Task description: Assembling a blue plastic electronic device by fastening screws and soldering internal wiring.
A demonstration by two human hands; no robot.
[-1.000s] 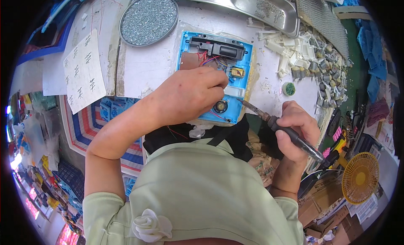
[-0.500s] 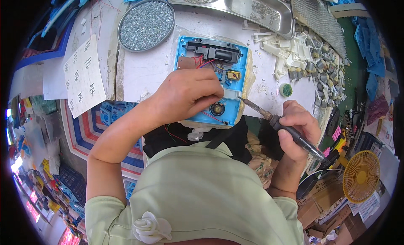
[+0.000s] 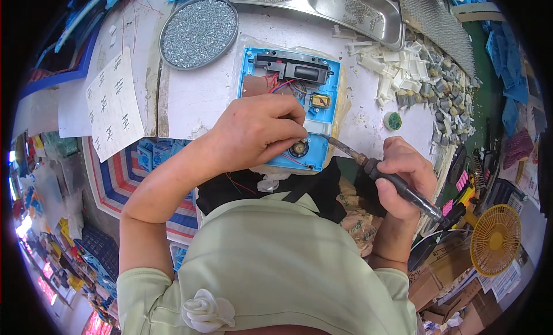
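A blue plastic housing [image 3: 331, 67] lies open at the table's front edge, with wires, a black part along its far side, a small transformer [image 3: 320, 101] and a round speaker [image 3: 299, 148] inside. My left hand [image 3: 257, 129] rests over its left middle, thumb and fingertips pinched just above the speaker. What they pinch, if anything, is too small to make out. In my right hand [image 3: 405, 172] is a soldering iron [image 3: 397, 187], gripped by its dark handle. Its tip points left and reaches the housing's right side, close to my left fingertips.
A round tray of small screws [image 3: 163, 33] stands at the far left, with a steel tray [image 3: 311, 4] behind. White plastic pieces [image 3: 397, 67] and small grey motor-like parts [image 3: 446, 102] are heaped at the right. A small green-filled tub [image 3: 393, 121] sits before them; a yellow fan [image 3: 494, 240] is lower right.
The soldering iron's tip has shifted slightly left and down, nearer my left fingertips. My left hand stays almost in place over the housing.
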